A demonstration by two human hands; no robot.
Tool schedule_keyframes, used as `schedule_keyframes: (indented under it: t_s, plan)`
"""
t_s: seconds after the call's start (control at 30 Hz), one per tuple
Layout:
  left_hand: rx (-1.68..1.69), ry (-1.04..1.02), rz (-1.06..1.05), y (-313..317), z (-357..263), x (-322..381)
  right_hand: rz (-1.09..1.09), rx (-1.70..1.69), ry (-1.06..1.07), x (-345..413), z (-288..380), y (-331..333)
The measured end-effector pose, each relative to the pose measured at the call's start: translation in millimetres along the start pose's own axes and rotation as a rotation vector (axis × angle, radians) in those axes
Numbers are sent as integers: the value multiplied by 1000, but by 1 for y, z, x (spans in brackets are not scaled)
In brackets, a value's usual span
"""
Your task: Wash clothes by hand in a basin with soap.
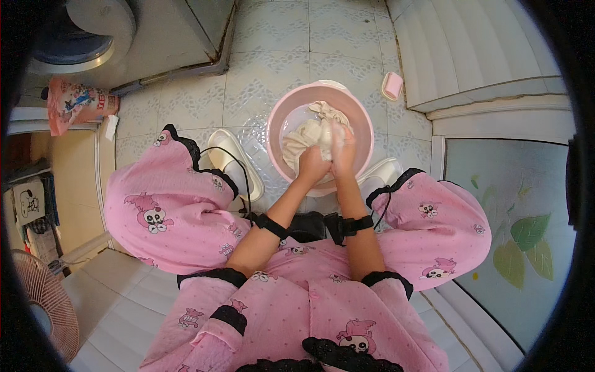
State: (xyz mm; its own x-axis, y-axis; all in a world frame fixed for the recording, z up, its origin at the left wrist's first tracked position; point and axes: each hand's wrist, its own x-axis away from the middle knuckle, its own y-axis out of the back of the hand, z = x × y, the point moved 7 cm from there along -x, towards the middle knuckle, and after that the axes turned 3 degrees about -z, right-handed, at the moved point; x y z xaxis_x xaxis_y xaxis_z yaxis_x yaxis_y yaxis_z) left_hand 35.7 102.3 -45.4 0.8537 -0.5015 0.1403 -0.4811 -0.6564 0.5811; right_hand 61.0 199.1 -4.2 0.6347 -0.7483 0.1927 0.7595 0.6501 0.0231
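Note:
A pink plastic basin [274, 139] stands on the floor between my feet. In it lies a bunched, wet, cream-coloured cloth [302, 139] with some water around it. My left hand [315, 163] is closed in a fist on the near part of the cloth. Right beside it, my right hand [343, 146] is blurred by motion and rests against the cloth's right side; how its fingers are bent is not clear. Part of the cloth is hidden beneath both hands.
Pink soap in a dish [393, 86] sits on the tiled floor [269, 37], right of the basin. White slippers [237, 162] flank the basin. A front-loading washing machine [153, 42], a printed plastic bag [81, 104] and a fan [44, 302] are at left; a frosted glass door [502, 195] is at right.

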Motion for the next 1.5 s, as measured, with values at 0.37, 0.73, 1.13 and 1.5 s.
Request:
schedule_keyframes:
  t_s: [0.37, 0.73, 1.13, 1.5]
  plan:
    - [259, -47, -87, 6, -22, 0, 72, -887, -488, -6, -17, -2]
    - [75, 110, -65, 2, 3, 5, 228, -130, 165, 6, 34, -10]
    - [341, 78, -50, -8, 6, 6, 51, 11, -9, 4, 13, -4]
    - [339, -95, -196, 14, -13, -6, -12, -1043, -457, -17, -46, 20]
